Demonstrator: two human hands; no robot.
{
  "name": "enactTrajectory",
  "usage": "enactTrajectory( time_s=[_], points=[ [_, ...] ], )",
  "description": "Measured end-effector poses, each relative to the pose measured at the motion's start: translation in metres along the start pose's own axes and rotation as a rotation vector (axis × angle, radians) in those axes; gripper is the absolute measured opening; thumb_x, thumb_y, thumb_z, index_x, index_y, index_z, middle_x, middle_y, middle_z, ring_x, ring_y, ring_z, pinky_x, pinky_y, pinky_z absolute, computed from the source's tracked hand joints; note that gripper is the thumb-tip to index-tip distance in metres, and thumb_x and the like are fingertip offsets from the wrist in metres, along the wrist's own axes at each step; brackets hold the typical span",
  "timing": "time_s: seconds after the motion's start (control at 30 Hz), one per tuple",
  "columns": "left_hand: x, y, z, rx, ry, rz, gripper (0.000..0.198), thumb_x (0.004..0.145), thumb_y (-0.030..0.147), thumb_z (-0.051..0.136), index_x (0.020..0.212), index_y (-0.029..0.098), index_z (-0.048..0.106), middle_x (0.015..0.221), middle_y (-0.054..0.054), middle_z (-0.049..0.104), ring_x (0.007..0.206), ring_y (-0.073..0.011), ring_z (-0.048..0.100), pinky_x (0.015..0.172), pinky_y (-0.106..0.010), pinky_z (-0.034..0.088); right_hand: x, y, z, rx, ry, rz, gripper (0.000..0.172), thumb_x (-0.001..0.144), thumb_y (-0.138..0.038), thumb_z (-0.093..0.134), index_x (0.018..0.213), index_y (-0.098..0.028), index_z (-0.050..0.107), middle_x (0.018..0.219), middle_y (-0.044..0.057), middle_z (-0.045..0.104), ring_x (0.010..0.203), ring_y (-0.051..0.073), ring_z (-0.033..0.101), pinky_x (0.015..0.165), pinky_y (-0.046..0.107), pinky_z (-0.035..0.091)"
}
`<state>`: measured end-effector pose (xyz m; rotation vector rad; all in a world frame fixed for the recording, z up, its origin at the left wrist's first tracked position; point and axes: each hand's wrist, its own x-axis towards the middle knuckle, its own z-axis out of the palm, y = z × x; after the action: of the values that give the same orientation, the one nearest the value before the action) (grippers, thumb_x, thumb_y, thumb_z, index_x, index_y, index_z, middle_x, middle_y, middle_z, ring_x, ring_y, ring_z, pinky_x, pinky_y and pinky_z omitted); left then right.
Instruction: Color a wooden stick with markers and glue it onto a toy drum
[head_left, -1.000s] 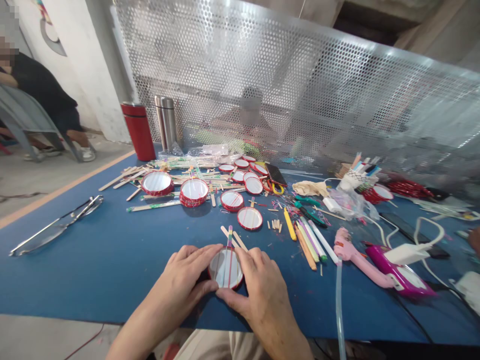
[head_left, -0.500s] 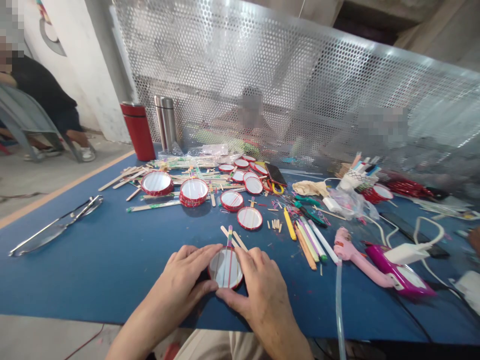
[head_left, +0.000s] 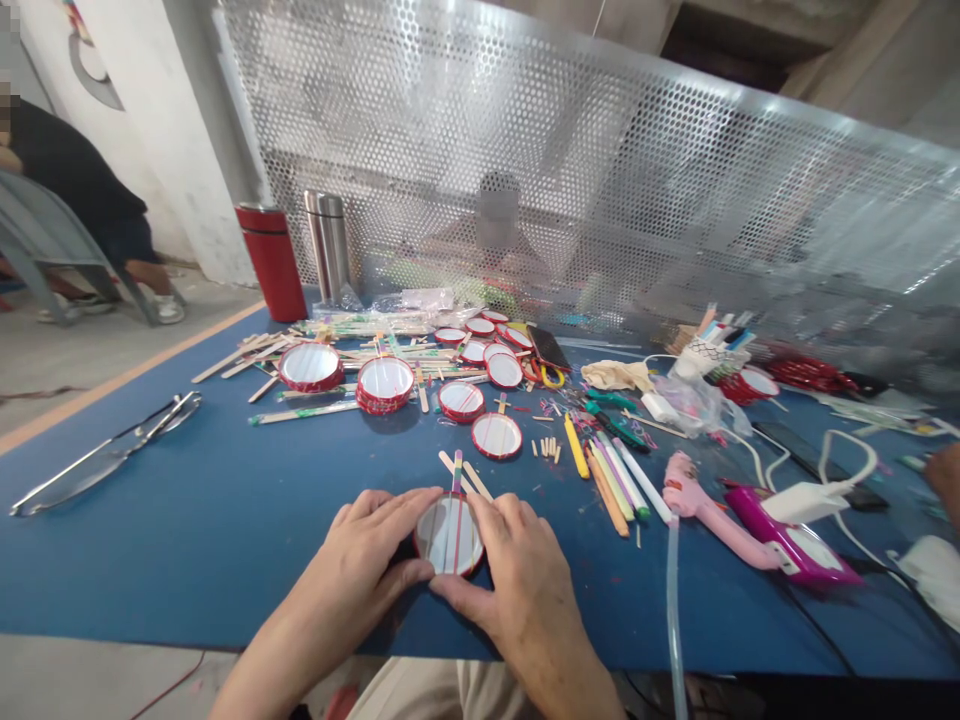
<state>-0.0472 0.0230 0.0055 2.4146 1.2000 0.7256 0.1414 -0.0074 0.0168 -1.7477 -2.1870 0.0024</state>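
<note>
Between my two hands lies a round white disc with a red rim (head_left: 448, 545), low at the table's front. My left hand (head_left: 375, 550) is curled around its left edge, and my right hand (head_left: 517, 570) grips the right edge, thumbs near each other at the bottom. A coloured stick (head_left: 457, 470) with purple and yellow bands reaches the disc's far edge, and a thin reddish line runs down its face. Two plain wooden sticks (head_left: 477, 480) lie just beyond. Past them sits another red-rimmed disc (head_left: 496, 436).
Stacked discs (head_left: 385, 384) and wooden sticks (head_left: 244, 355) cover the back left, near a red flask (head_left: 271, 262) and a steel flask (head_left: 327, 245). At right are markers (head_left: 607, 490), a pink glue gun (head_left: 712, 515) and a purple power strip (head_left: 795, 545). Glasses (head_left: 112, 455) lie left; a perforated panel (head_left: 450, 130) stands behind.
The view has shifted slightly. Both hands keep the same hold on the disc. At the far right edge, part of another person's hand shows more than before.
</note>
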Motion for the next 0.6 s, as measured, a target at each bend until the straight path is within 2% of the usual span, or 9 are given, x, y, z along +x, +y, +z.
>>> enactTrajectory(
  time_s=[0.33,0.6],
  points=[
    [-0.0004,0.0005,-0.001,0.002,-0.003,-0.016,0.047,0.084,0.026,0.057,0.13,0.027,0.046,0.116,-0.006,0.064,0.093,-0.0208,0.054,0.082,-0.036,0.044,-0.0003,-0.0002,0.0009,-0.008,0.028,-0.008,0.067,0.064,-0.056,0.072,0.115,-0.016,0.057,0.092,0.009,0.061,0.082,0.027,0.057,0.068,0.039,0.046],
    [0.0002,0.0035,-0.0022,0.015,-0.015,-0.024,0.048,0.084,0.023,0.056,0.131,0.028,0.046,0.116,-0.005,0.064,0.093,-0.0211,0.054,0.082,-0.037,0.044,0.0005,-0.0004,-0.0015,0.001,-0.01,-0.003,0.068,0.065,-0.055,0.072,0.118,-0.016,0.056,0.093,0.01,0.06,0.084,0.027,0.057,0.07,0.04,0.046]
  ],
)
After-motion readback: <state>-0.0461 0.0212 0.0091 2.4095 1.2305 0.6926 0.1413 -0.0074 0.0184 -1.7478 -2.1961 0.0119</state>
